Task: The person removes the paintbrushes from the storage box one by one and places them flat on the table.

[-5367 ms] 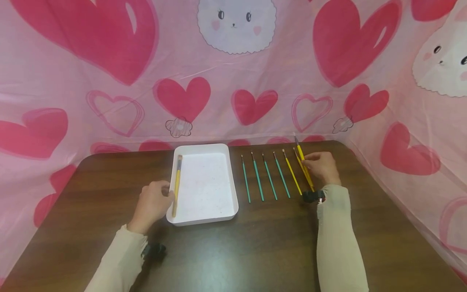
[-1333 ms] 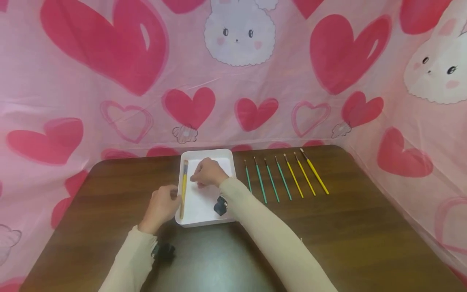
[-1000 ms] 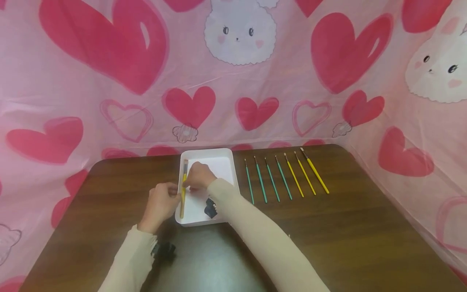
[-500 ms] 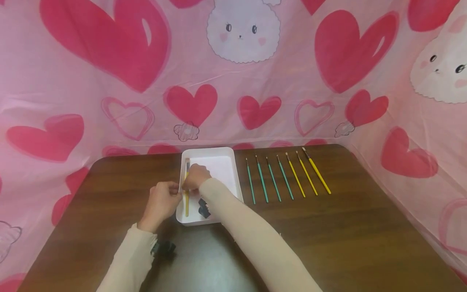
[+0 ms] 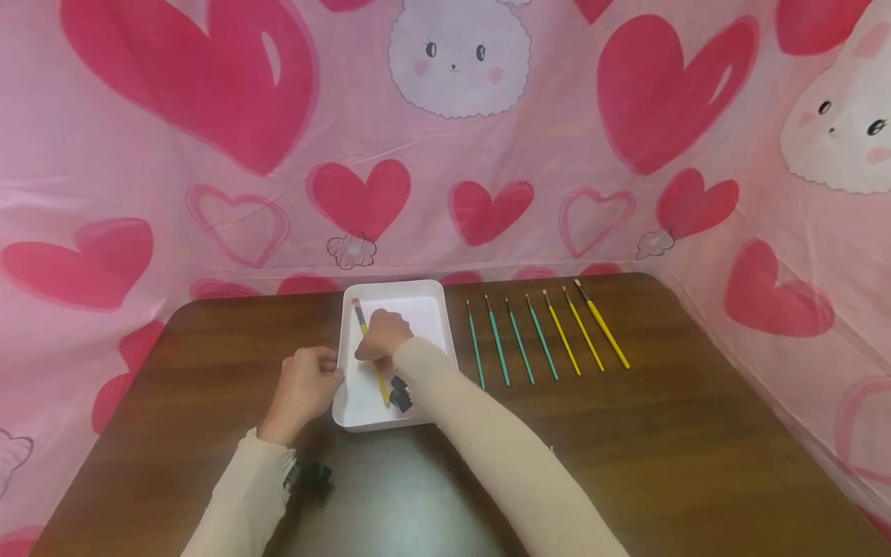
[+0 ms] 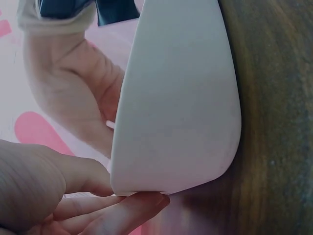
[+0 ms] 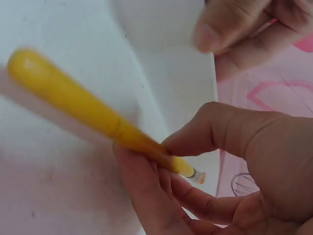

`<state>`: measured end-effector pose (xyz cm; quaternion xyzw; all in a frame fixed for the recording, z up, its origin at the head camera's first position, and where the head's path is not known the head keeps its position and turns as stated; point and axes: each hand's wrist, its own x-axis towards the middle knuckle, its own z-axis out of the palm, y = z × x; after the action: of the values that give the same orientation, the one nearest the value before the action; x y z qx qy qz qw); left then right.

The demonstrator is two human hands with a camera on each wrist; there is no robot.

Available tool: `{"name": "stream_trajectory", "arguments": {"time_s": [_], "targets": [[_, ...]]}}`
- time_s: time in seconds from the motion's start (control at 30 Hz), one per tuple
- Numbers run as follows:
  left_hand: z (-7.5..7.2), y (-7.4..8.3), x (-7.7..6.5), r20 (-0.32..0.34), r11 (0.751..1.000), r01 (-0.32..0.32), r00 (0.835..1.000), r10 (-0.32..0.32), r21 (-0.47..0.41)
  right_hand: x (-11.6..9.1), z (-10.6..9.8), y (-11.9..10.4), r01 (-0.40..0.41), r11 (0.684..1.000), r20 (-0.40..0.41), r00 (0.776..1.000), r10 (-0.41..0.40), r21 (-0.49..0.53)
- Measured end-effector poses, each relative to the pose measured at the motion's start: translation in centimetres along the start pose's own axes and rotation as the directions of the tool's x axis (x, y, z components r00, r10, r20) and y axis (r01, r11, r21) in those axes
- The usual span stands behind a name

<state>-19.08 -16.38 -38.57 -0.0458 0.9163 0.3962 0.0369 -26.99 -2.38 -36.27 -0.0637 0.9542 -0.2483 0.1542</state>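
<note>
In the head view my right hand (image 5: 385, 334) is inside a white tray (image 5: 426, 308), pinching a yellow-handled paintbrush (image 5: 382, 384) between thumb and fingers. The brush slants across the tray, its flat bristles toward the far left corner. Up close in the right wrist view, the rounded handle end of the paintbrush (image 7: 88, 107) stands out over the tray floor, throwing a shadow. My left hand (image 5: 302, 389) stays at the tray's left side. In the left wrist view its thumb and fingers pinch the edge of the tray wall (image 6: 176, 107).
Right of the tray several paintbrushes lie in a row, bristles away from me: teal-handled ones (image 5: 497, 346) first, then thinner yellow ones (image 5: 562, 333) and a thicker yellow one (image 5: 607, 333) at the end. A heart-patterned pink cloth (image 5: 418, 271) hangs behind the brown table (image 5: 626, 456).
Earlier my right hand was at the yellow brushes on the right. It has since reached into the tray, gripped the brush lying along the left wall and swung its handle rightward. My left hand stays put.
</note>
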Motion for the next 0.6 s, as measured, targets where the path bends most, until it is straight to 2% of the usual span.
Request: {"name": "stream_trajectory", "arguments": {"time_s": [0.17,0.27,0.4,0.6], "targets": [[0.0,0.0,0.0,0.013,1.000,0.015,1.000,-0.015,-0.005,-0.1,-1.4,1.4,0.027,0.999,0.011,1.000,-0.027,0.035],[0.1,-0.1,0.0,0.022,1.000,0.023,0.999,-0.023,-0.006,-0.3,-2.4,2.4,0.030,0.992,-0.004,1.000,-0.030,0.119],[0.1,0.0,-0.1,0.018,1.000,0.017,1.000,-0.017,-0.003,-0.9,-3.9,4.0,0.044,0.958,-0.021,0.999,-0.040,0.284],[0.0,-0.1,-0.2,0.013,1.000,0.007,1.000,-0.007,0.006,-1.9,-5.4,6.7,0.056,0.923,-0.026,0.998,-0.050,0.381]]}}
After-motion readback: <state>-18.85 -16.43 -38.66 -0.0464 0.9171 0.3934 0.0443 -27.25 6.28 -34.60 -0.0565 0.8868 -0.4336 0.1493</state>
